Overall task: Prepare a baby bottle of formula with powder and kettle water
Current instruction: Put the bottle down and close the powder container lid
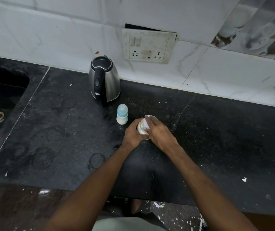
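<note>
Black stone, speckled and ringed with old water marks, makes up the desk (58, 130), and nearly at its middle both hands meet round a small white jar (142, 127), most likely the powder. The left hand (133, 133) wraps the jar's side with curled fingers, steadying it, while the right hand (158, 130) lies over the top, fingers stretched forward across the pale lid (150, 116); I cannot tell whether that grip is clamped on the lid or only resting there. The jar stands roughly upright, perhaps leaning a little away from the person, so its long axis runs up into the right palm, and I judge a twist of the lid to be the step in hand. What the coming move turns on is the bottle (122, 116): it stands just beside the jar, to the left and slightly farther back, apart from both hands, with the left hand the nearer. It is short, upright, with a white body, and capped by a clear bluish dome over the teat, which would have to come off before powder can go in. Behind it, near the wall, stands the steel kettle (104, 79), black handle facing the person, close to the bottle but not touching.
</note>
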Tool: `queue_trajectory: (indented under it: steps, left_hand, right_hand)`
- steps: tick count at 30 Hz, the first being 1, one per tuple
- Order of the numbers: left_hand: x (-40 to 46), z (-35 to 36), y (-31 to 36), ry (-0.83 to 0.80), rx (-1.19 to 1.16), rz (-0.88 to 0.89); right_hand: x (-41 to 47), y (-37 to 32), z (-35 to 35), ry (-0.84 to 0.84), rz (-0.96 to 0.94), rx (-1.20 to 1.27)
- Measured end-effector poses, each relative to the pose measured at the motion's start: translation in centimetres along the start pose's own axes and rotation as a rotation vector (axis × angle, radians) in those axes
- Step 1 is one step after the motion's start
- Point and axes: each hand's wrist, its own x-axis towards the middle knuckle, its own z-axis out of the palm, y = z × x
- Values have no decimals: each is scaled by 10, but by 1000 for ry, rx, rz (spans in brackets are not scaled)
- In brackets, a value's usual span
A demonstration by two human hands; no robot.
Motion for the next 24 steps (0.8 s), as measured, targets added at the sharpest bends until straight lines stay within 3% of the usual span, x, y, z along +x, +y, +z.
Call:
queue_trajectory:
  steps: [4,16,24]
  left_hand:
    - [1,-1,-3,-4,24,-4]
    - [0,0,-5,1,-10,-18]
    - [1,-1,-6,-4,-4,-24]
  right_hand:
    - [5,0,5,-69,-78,-78]
    - [30,12,-25,-338,28,115]
    - [38,10,-36,-380,25,1]
